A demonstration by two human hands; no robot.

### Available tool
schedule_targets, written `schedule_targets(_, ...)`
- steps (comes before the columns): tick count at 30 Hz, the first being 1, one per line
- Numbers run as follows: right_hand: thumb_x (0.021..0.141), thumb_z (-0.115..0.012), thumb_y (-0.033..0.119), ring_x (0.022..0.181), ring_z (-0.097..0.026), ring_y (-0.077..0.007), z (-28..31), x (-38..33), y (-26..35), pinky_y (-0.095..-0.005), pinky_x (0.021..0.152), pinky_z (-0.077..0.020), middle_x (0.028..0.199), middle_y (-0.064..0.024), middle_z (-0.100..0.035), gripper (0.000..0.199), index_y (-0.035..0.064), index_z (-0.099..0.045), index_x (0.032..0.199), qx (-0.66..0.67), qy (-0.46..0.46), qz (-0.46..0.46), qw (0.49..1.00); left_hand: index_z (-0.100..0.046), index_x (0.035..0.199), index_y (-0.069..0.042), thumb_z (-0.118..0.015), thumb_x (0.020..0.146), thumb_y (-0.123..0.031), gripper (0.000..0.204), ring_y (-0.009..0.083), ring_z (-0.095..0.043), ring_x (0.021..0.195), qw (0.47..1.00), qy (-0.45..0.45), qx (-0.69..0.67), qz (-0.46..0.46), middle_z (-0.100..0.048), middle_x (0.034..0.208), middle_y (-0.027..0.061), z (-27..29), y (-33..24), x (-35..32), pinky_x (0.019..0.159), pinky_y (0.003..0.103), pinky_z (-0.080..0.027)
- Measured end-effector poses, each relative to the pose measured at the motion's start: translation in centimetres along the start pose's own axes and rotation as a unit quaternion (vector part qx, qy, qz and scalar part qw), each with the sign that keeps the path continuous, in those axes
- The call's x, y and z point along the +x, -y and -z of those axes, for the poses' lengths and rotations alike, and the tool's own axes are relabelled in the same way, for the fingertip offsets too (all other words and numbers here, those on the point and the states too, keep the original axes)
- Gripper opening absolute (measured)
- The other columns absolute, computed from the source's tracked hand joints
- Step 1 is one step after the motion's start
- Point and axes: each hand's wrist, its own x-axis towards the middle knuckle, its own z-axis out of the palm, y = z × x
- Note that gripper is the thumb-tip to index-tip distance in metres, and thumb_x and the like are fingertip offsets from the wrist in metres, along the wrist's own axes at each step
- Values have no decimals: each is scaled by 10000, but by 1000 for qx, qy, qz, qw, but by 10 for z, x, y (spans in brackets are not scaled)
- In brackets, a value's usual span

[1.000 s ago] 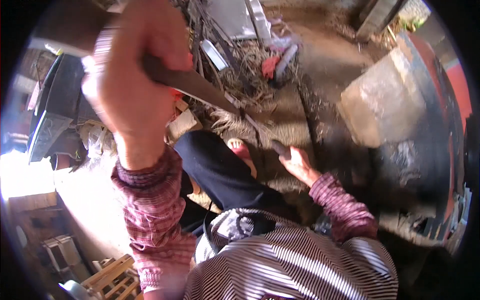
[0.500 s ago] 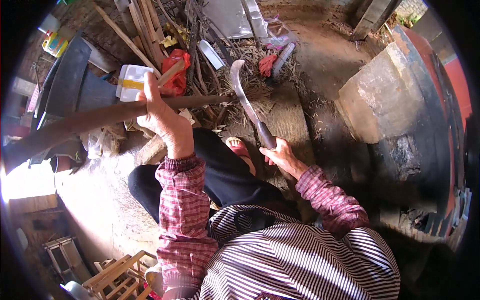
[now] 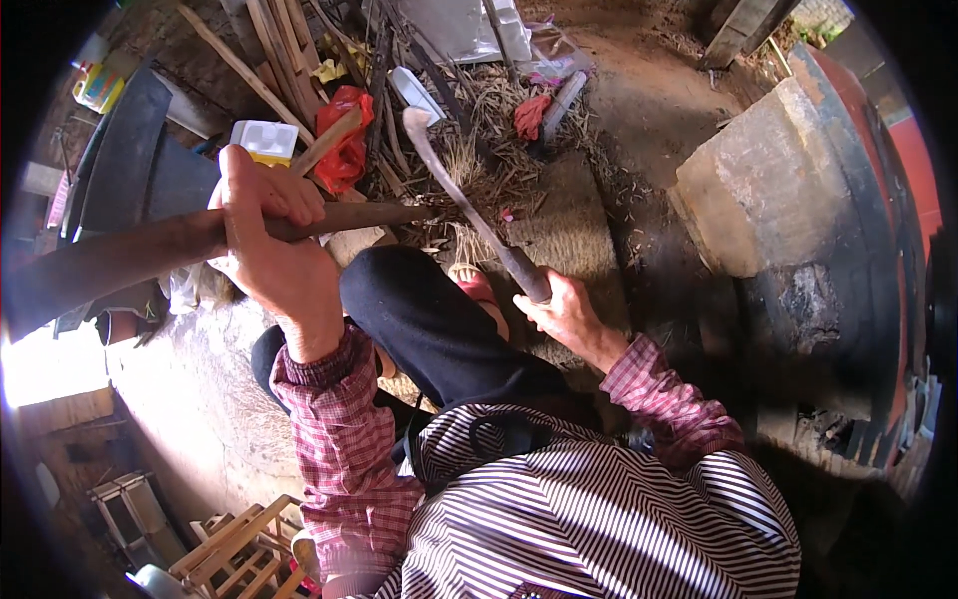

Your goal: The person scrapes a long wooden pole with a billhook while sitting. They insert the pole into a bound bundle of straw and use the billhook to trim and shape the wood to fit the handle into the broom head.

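Note:
My left hand (image 3: 284, 265) is wrapped round a thick brown wooden pole (image 3: 120, 254). The pole comes in from the left rim and narrows to a tip in front of my knee. In my right hand (image 3: 573, 319) is the dark handle of a billhook (image 3: 461, 198), its long blade slanting up and left with a hooked end. The blade crosses just beyond the pole's tip; whether the two touch I cannot tell. Below them are my bent knee (image 3: 399, 299) in dark trousers and a sandalled foot (image 3: 479, 292).
Wood shavings and sticks (image 3: 464, 155) litter the ground ahead, beside a red plastic bag (image 3: 344, 140) and a white tray (image 3: 264, 138). To the right stands a large stove-like block (image 3: 758, 185) with a dark rim. A wooden rack (image 3: 235, 544) is at the lower left.
My left hand has shifted left, and its fingers now curl over the pole. The pole's tip has drawn left too. The billhook's hooked end has swung left.

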Motion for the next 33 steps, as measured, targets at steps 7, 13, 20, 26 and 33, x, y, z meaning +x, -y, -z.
schedule_targets(7,813,-741,101,528,-577,-117,-6,4,-26,-296,473,-478,662,-67,-607,248,-27,-578,951,-64,12,-22,998,-336,613,-95,-473,1004,-256,444,146,-307,502,998,48,-20,22,-331,547,45,-19,-7,-4,523,296,-284)
schedule_targets(13,835,-728,122,501,-573,-107,22,29,75,-257,431,-474,698,-40,-637,247,0,-613,1016,5,-18,56,998,-469,570,-51,-589,951,-167,416,105,-405,455,994,67,-89,12,-426,502,20,-17,0,12,456,265,-301)
schedule_targets(20,859,-690,151,489,-533,-101,56,66,142,-250,439,-458,686,-35,-598,308,5,-567,1099,-90,-123,268,951,-554,557,-55,-642,907,-177,381,76,-367,437,999,21,0,-32,-434,479,-20,-34,2,21,473,259,-282)
schedule_targets(26,852,-688,128,472,-530,-127,42,2,-44,-264,430,-458,628,-45,-561,334,-30,-502,1079,-72,123,-207,968,-434,648,-97,-490,981,-251,372,125,-322,479,988,145,-51,-18,-293,522,-1,-51,-47,38,489,281,-258)
schedule_targets(33,879,-687,158,518,-563,-108,54,14,13,-237,468,-457,670,-60,-616,312,-43,-559,1081,91,14,-151,984,-391,617,-82,-490,967,-242,397,144,-323,484,977,181,-84,-72,-352,520,31,-26,-90,74,514,302,-283)
